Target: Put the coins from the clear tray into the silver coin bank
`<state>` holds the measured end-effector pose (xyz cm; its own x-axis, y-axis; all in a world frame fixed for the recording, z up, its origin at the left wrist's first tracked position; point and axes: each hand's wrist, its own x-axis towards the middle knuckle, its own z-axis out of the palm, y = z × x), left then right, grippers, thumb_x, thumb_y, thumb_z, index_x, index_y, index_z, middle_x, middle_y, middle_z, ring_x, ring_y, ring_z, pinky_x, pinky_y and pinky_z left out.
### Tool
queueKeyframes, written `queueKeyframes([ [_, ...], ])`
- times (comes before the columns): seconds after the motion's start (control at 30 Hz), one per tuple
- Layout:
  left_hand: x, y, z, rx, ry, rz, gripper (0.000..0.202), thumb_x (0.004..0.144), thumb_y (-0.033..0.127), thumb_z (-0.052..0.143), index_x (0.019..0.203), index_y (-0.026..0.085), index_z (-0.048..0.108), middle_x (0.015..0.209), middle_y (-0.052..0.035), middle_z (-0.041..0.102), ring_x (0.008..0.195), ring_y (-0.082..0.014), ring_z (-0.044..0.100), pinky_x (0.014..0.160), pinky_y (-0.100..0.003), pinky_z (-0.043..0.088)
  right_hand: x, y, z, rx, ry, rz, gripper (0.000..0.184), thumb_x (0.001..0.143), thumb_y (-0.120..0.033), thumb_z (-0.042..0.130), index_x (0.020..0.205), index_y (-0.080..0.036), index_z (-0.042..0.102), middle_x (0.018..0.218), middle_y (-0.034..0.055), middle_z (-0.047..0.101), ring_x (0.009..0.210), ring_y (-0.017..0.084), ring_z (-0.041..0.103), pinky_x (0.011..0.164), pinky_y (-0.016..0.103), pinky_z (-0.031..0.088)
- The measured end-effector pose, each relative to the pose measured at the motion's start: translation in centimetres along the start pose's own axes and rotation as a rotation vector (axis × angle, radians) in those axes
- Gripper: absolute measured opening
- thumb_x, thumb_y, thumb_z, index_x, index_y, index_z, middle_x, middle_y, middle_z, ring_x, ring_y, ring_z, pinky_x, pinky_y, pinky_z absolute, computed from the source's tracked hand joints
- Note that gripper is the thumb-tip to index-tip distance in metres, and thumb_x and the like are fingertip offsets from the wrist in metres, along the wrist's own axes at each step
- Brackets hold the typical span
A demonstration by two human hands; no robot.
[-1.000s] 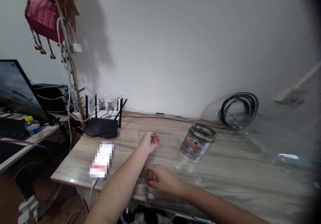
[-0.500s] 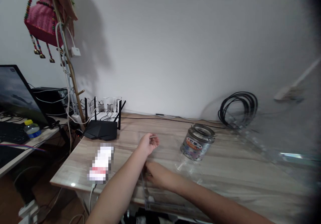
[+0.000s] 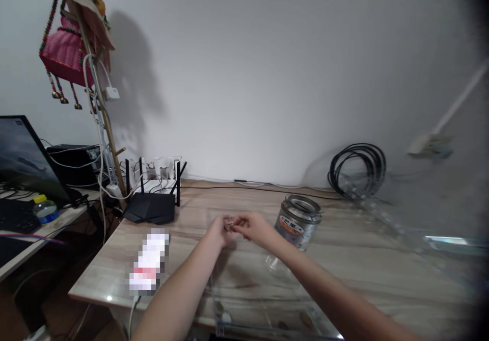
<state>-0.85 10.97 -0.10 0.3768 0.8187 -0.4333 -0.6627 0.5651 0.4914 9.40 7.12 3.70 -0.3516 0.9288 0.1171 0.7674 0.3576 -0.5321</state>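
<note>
Above a clear plastic tray near the table's front edge, my left hand is cupped, palm partly up, with its fingers curled. Something small and pinkish-brown rests in it, too blurred to name. My right hand meets it there, thumb and fingers pinched together over the left palm; what they pinch is hidden. Small flat round pieces, one pale and others dark, lie low in the tray area. Right of my hands stands a silver tin can with a printed label, and a clear plastic piece sits before it.
To the left lies a phone with a cable, its screen blurred out. Behind it is a black router with antennas. A coiled black cable leans on the wall. A monitor and a yellow-capped bottle occupy the left desk.
My right hand has come up from the front of the tray to my left palm. The left hand stays near its place, and the view has tilted slightly upward.
</note>
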Motion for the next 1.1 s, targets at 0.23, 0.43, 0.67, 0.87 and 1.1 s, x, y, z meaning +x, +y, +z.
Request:
queueKeyframes([
  [0.23,-0.5,-0.5,0.4,0.055,-0.046,0.023,0.017,0.073,0.01,0.037,0.076,0.006,0.052,0.059,-0.0084,0.057,0.058,-0.0145,0.058,0.058,-0.025,0.048,0.6,1.7,-3.5,-0.124,0.207,-0.046,0.022,0.07,-0.027,0.046,0.07,-0.018,0.066,0.072,0.0033,0.065,0.067,0.014,0.054,0.059,0.023,0.036],
  [0.43,-0.6,-0.5,0.5,0.169,0.013,0.032,0.021,0.073,0.005,0.037,0.091,0.003,0.048,0.065,-0.0101,0.057,0.06,-0.0135,0.059,0.052,-0.019,0.046,-2.1,7.6,-11.5,-0.327,0.617,0.335,0.02,0.063,-0.037,0.053,0.065,-0.021,0.064,0.066,0.0028,0.063,0.06,0.015,0.053,0.048,0.023,0.032],
  [0.67,-1.2,-0.4,0.8,0.403,-0.021,0.118,0.021,0.078,0.01,0.032,0.093,0.007,0.047,0.055,-0.002,0.054,0.032,-0.0005,0.034,0.03,-0.011,0.016,-2.4,11.2,-12.9,-0.346,0.479,0.423,0.02,0.062,-0.038,0.054,0.062,-0.02,0.064,0.066,0.0031,0.063,0.061,0.015,0.054,0.05,0.023,0.034],
  [0.87,-1.8,-0.6,1.2,0.489,-0.155,0.152,0.03,0.078,0.019,0.035,0.108,0.018,0.04,0.044,0.0075,0.04,0.028,-0.0017,0.019,0.032,-0.013,0.005,-3.1,5.9,-8.3,-0.292,0.654,0.1,0.033,0.075,-0.039,0.039,0.081,-0.019,0.064,0.083,0.0068,0.064,0.078,0.018,0.054,0.066,0.027,0.039],
  [1.1,-2.1,-1.3,1.2,0.706,-0.378,0.272,0.045,0.075,0.04,0.04,0.115,0.02,0.035,0.04,0.0099,0.031,0.029,-0.0032,0.019,0.034,-0.013,0.009,-1.9,1.9,-0.9,0.17,0.207,-0.112,0.032,0.074,-0.038,0.04,0.078,-0.018,0.066,0.072,0.0033,0.066,0.064,0.015,0.056,0.059,0.025,0.042],
])
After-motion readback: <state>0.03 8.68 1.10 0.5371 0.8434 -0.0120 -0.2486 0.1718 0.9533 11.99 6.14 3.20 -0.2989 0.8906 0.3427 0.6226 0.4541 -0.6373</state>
